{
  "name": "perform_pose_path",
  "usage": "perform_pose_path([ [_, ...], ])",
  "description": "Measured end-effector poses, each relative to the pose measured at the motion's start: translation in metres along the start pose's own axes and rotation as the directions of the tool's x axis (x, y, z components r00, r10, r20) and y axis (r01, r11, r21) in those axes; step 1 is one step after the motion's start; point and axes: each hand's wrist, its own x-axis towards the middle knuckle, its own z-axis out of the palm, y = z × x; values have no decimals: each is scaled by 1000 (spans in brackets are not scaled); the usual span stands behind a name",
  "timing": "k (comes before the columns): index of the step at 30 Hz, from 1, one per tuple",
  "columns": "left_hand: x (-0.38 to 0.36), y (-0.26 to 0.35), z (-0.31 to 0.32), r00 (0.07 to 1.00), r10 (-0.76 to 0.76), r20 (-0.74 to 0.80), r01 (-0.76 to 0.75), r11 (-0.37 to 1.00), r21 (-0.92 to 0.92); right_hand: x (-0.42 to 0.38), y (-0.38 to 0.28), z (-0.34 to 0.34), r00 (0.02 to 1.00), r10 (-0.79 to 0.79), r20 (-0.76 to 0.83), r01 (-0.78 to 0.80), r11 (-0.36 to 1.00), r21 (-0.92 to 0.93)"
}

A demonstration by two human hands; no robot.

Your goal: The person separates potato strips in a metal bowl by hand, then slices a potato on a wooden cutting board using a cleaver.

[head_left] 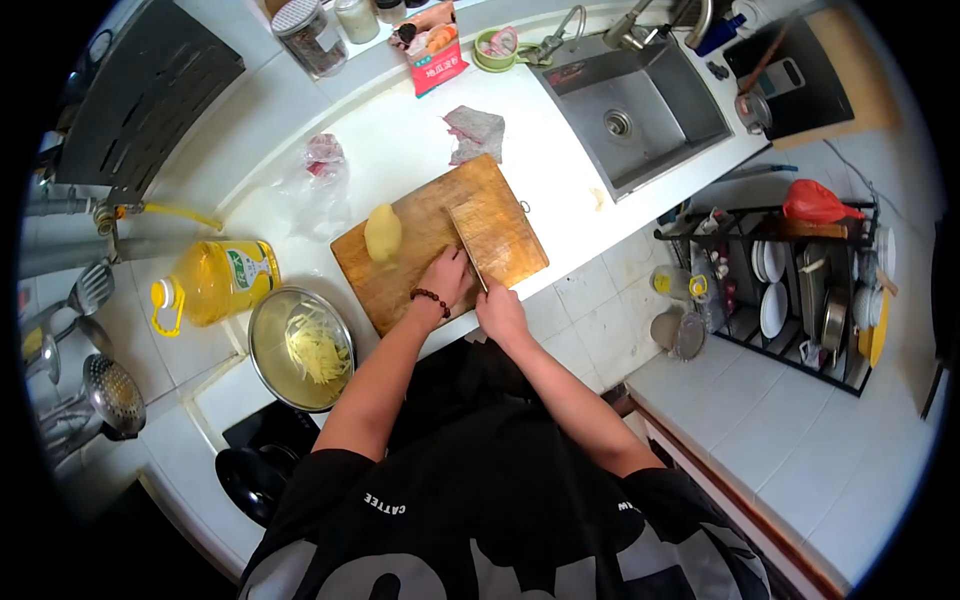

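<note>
A wooden cutting board [400, 290] lies at a slant on the white counter. My right hand [501, 312] is closed around the handle of a kitchen knife [468, 250], whose blade reaches away from me over the board. Just left of the blade, my left hand [448, 277], with a beaded bracelet at the wrist, presses down with its fingers together. Whatever lies under those fingers is hidden. A peeled potato [383, 233] rests on the board's left part. Beside the board, a steel bowl [262, 352] holds pale potato shreds [318, 345].
An oil jug [225, 283] stands left of the bowl. Behind the board lie a clear plastic bag [318, 195] and a grey-and-red crumpled piece [476, 134]. A red packet [430, 50] leans at the back. The sink [640, 110] is far right; a dish rack [780, 290] stands lower right.
</note>
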Motion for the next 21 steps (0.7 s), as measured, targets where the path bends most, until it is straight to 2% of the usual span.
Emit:
perform_pose_path([
  [2,6,-7,2,1000,30,-1,-30,998,-51,-2,-2,7,997,-39,-73,42,998,39],
  [6,6,-13,5,997,1,79,4,999,-55,-6,-6,16,997,-19,-81,23,999,47],
  [9,9,-9,7,1000,17,18,-16,999,-36,-13,-3,17,993,-24,-116,33,997,71],
  [11,8,-12,11,999,-41,34,43,996,-74,-20,2,21,995,0,-100,2,1000,28],
  [15,3,-10,8,1000,-4,16,6,995,-103,-35,-1,22,993,25,-113,-23,1000,17],
  [18,2,-7,4,999,6,42,-4,999,-41,-33,1,27,990,19,-139,-15,1000,26],
  [21,4,-10,5,999,2,47,3,993,-115,-26,1,26,995,16,-98,-11,999,45],
])
